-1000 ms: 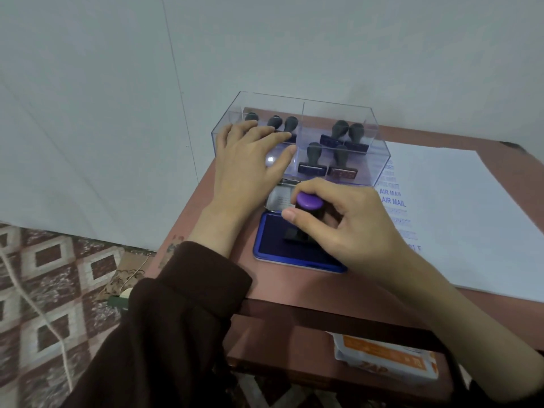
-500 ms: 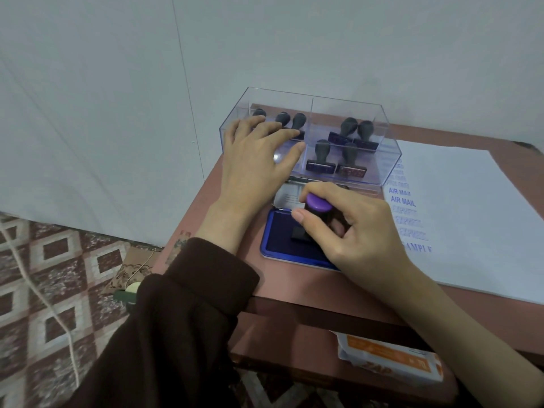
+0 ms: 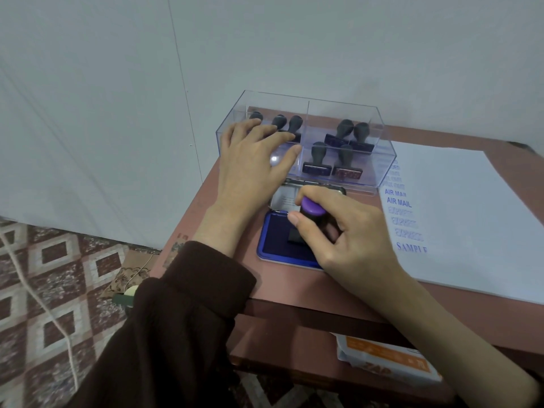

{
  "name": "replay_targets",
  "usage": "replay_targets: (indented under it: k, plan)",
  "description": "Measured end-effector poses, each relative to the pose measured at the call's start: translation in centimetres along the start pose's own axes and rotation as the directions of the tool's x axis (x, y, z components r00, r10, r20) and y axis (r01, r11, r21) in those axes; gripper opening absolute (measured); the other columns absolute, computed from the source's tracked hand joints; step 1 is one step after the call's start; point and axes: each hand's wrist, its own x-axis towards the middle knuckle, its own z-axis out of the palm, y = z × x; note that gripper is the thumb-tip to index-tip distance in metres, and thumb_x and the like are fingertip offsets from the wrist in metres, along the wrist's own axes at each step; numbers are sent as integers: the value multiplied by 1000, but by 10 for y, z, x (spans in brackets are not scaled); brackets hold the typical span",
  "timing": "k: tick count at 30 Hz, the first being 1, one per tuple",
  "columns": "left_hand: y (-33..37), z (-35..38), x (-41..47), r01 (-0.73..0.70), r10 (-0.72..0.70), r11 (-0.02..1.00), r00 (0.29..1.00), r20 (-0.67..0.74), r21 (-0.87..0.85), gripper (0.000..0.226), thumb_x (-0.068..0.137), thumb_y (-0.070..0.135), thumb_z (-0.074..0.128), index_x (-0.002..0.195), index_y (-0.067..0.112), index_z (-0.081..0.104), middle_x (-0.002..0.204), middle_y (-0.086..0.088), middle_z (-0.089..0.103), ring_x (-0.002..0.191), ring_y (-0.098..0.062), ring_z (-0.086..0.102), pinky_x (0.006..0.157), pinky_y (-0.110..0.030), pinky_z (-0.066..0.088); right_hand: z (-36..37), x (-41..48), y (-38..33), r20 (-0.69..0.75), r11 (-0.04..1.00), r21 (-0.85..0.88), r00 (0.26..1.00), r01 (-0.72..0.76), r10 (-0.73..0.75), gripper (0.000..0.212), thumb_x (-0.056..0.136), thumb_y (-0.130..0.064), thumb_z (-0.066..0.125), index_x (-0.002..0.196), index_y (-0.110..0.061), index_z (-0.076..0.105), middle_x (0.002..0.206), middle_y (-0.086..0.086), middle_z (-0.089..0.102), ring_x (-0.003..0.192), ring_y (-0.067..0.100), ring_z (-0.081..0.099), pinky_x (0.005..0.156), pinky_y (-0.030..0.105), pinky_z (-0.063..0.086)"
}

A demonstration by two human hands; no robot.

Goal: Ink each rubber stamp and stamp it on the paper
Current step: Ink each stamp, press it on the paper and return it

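My right hand [image 3: 350, 234] grips a rubber stamp with a purple knob [image 3: 312, 208] and holds its dark base down on the blue ink pad [image 3: 279, 240]. The pad's lid [image 3: 287, 198] stands open behind it. My left hand [image 3: 253, 163] lies flat with straight fingers against the front left of a clear plastic box [image 3: 379, 128]. Several dark-handled stamps [image 3: 319, 160] stand inside the box's two compartments. To the right lies white paper [image 3: 465, 207] carrying blue prints such as AIR MAIL, EXPRESS and SAMPLE along its left edge.
The reddish table [image 3: 235, 278] ends close to the left of the ink pad, beside a white wall. An orange and white packet [image 3: 385, 357] lies on the shelf under the tabletop. A patterned floor with a white cord [image 3: 59, 325] is at the lower left.
Both hands keep their places: the left on the box, the right holding the purple stamp on the ink pad. Only the camera view has shifted slightly.
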Motion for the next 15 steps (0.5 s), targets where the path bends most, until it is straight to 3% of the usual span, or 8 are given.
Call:
replay_targets:
  k: [5, 15]
  plan:
    - [0, 0, -1, -2, 2, 1000, 1000, 7, 4, 34, 90, 47, 49, 110, 26, 68, 116, 3, 65, 121, -20, 46, 100, -33, 20, 1, -1, 0, -13, 1000, -2, 1000, -1, 1, 15, 83, -17, 66, 95, -7, 66, 70, -15, 48, 58, -11, 44, 59, 0, 31]
    - [-1, 1, 0, -2, 2, 1000, 1000, 11, 7, 34, 90, 46, 49, 109, 27, 68, 115, 4, 65, 121, -19, 46, 101, -34, 22, 0, 0, 0, -4, 1000, -8, 1000, 6, -6, 15, 84, -17, 66, 96, -7, 66, 70, -17, 45, 57, -10, 44, 59, 1, 31]
